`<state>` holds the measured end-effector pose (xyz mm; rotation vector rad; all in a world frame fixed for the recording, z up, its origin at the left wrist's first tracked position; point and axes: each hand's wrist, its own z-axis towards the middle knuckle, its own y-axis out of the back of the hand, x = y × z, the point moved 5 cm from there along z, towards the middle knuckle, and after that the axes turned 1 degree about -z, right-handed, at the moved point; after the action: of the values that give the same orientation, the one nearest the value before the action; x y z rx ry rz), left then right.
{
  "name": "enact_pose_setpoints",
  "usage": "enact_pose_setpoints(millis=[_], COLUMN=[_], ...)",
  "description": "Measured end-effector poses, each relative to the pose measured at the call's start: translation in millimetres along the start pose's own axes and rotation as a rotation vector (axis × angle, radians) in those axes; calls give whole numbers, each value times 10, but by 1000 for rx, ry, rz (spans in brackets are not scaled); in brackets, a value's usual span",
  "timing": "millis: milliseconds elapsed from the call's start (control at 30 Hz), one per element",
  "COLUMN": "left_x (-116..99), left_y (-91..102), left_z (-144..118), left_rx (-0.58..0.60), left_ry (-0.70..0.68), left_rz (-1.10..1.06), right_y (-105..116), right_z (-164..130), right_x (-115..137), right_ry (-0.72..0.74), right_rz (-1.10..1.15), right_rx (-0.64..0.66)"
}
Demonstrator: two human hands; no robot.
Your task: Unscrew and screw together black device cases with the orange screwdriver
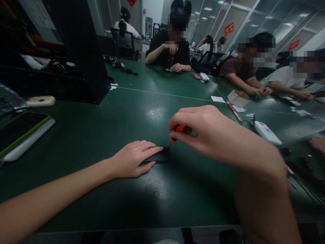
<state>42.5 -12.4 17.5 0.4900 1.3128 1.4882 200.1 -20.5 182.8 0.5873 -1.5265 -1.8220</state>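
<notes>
A flat black device [158,157] is pressed down by the left hand [133,158]; an orange-handled screwdriver [179,130] is pinched by the right hand [203,130], with bare green tabletop [106,128] around.

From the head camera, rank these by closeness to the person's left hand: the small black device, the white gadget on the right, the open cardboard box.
From the left hand:
1. Small black device, under its fingertips.
2. White gadget, to the right.
3. Cardboard box, far right, by co-workers.
</notes>
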Motion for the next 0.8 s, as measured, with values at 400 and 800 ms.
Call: enact_pose_setpoints(millis=[400,800], left_x=[-6,6], left_y=[17,27], left_z=[-7,-1], left_rx=[-15,-14], left_ry=[-29,-20], left_rz=[47,30], right_y=[-58,-134], right_z=[77,128], right_x=[79,61], right_ry=[52,20], right_rz=[64,30], right_rx=[-21,-58])
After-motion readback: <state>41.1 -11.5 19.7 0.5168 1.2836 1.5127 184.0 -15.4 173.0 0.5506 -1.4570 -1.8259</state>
